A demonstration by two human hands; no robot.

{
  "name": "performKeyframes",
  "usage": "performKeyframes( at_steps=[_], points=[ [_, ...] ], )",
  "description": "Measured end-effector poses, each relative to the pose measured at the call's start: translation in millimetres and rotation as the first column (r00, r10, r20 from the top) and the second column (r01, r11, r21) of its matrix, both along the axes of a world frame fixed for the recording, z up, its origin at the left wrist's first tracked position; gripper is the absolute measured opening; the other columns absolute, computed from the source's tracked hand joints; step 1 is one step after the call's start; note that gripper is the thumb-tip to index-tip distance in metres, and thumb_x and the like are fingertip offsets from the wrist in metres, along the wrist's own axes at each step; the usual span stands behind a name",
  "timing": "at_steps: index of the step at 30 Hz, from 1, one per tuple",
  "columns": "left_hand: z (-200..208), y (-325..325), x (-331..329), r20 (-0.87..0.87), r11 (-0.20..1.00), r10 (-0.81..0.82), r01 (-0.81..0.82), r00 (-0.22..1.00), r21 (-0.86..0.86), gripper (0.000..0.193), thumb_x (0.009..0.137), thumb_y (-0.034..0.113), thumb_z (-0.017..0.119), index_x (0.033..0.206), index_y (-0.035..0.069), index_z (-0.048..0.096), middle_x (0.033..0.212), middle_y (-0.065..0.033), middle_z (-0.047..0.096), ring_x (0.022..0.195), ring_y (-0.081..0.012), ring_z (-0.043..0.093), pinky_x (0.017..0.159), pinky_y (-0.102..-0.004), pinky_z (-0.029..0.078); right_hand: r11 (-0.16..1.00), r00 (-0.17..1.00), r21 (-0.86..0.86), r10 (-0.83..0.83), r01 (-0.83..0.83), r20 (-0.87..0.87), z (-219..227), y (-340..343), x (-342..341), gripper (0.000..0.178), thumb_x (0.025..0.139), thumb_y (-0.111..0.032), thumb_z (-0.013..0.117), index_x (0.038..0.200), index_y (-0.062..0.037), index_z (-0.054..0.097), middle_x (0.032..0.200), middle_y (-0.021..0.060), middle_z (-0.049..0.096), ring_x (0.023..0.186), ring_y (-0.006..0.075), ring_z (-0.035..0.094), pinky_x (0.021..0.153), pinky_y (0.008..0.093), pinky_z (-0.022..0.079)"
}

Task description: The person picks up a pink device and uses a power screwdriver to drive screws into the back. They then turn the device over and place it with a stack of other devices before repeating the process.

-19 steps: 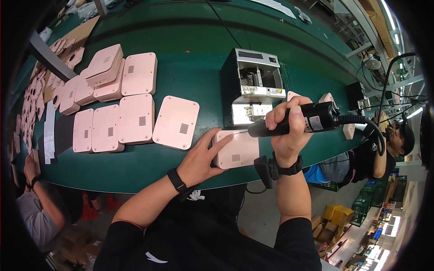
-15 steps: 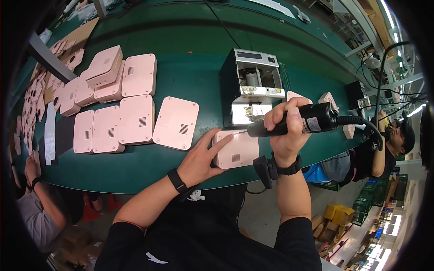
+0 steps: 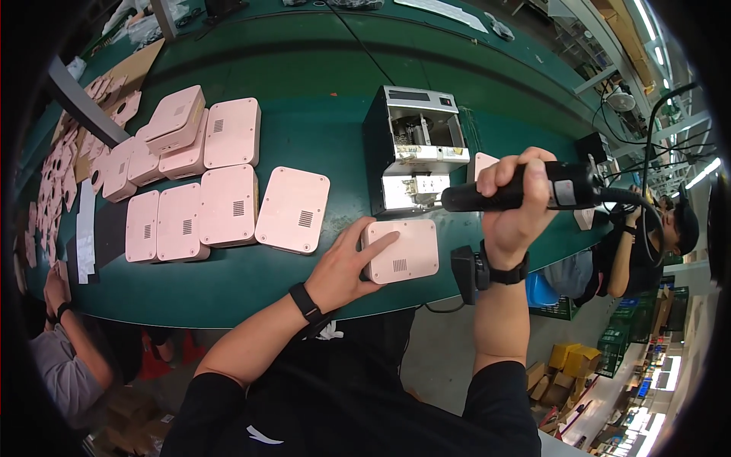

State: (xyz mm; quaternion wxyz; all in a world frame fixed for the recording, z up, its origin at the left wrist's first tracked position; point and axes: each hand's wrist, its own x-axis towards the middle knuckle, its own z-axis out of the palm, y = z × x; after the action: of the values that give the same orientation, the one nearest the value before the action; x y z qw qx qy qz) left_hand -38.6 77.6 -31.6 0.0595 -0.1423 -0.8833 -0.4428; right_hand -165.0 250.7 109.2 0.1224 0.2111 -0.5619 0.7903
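My left hand (image 3: 340, 268) grips the near left side of a pink rounded plastic box (image 3: 415, 251), its index finger stretched across the top. The box lies flat on the green bench, with a small vent grille and corner holes facing up. In my right hand (image 3: 514, 217) is a black electric screwdriver (image 3: 476, 197), held almost level with its cable trailing right. Its bit points left at the front tray of a screw feeder (image 3: 419, 161), a black and silver box behind the pink one. Whether the bit touches a screw is too small to tell.
Left of my hand stand several similar pink boxes (image 3: 228, 206), some stacked. Loose pink parts (image 3: 57, 175) cover the far left. A metal post (image 3: 90, 107) rises there. Co-workers sit at both sides; one person's hand (image 3: 55, 289) is at the left edge.
My right hand has lifted the screwdriver off the pink box and moved it right and slightly away, bringing its bit to the screw feeder. My left hand stays on the box.
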Motion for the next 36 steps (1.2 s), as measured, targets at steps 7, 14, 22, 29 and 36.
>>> performKeyframes(
  at_steps=[7,14,22,29,36],
  points=[
    [1,9,-9,-0.005,1.0,-0.027,0.027,1.0,0.002,0.082,0.069,0.017,0.085,0.143,0.021,0.05,0.144,-0.0179,0.037,0.131,-0.0391,0.045,0.104,-0.0439,0.048,0.993,0.999,0.118,-0.005,-0.001,0.049,1,-2,7,0.021,0.097,-0.025,0.052,0.1,-0.0053,0.048,0.07,0.0075,0.052,0.054,0.0172,0.048,0.054,0.0349,0.045],
    [1,9,-11,0.002,0.999,-0.036,0.036,0.999,0.023,0.081,0.069,0.017,0.085,0.142,0.021,0.051,0.143,-0.0179,0.038,0.132,-0.039,0.045,0.103,-0.044,0.048,0.977,0.977,0.029,0.209,-0.211,0.052,0,-20,37,0.022,0.096,-0.025,0.053,0.103,-0.0053,0.046,0.071,0.0088,0.052,0.055,0.0169,0.049,0.055,0.0338,0.046],
    [-6,8,-11,-0.035,0.998,-0.028,0.03,0.999,0.053,0.077,0.066,0.015,0.086,0.137,0.018,0.055,0.142,-0.0181,0.038,0.13,-0.039,0.045,0.102,-0.0442,0.048,0.968,0.966,0.038,0.243,-0.247,0.089,-25,-29,35,0.023,0.094,-0.024,0.055,0.103,-0.0049,0.046,0.071,0.0095,0.052,0.056,0.0167,0.048,0.055,0.0333,0.046],
    [-9,6,-10,-0.053,0.996,-0.02,0.025,0.998,0.084,0.074,0.065,0.013,0.086,0.133,0.016,0.057,0.14,-0.0178,0.038,0.13,-0.0393,0.045,0.101,-0.0451,0.048,0.959,0.957,0.046,0.276,-0.281,0.09,-29,-36,39,0.026,0.092,-0.022,0.059,0.104,-0.0044,0.045,0.072,0.0099,0.052,0.057,0.0167,0.047,0.055,0.033,0.046],
    [-9,10,-12,-0.077,0.996,-0.041,0.046,0.996,0.075,0.072,0.065,0.013,0.086,0.131,0.016,0.059,0.139,-0.018,0.039,0.128,-0.0392,0.045,0.102,-0.0444,0.049,0.948,0.956,0.126,0.283,-0.291,0.082,-29,-39,44,0.028,0.092,-0.023,0.061,0.105,-0.0044,0.045,0.072,0.0098,0.052,0.057,0.0169,0.047,0.056,0.0329,0.046]
  ],
)
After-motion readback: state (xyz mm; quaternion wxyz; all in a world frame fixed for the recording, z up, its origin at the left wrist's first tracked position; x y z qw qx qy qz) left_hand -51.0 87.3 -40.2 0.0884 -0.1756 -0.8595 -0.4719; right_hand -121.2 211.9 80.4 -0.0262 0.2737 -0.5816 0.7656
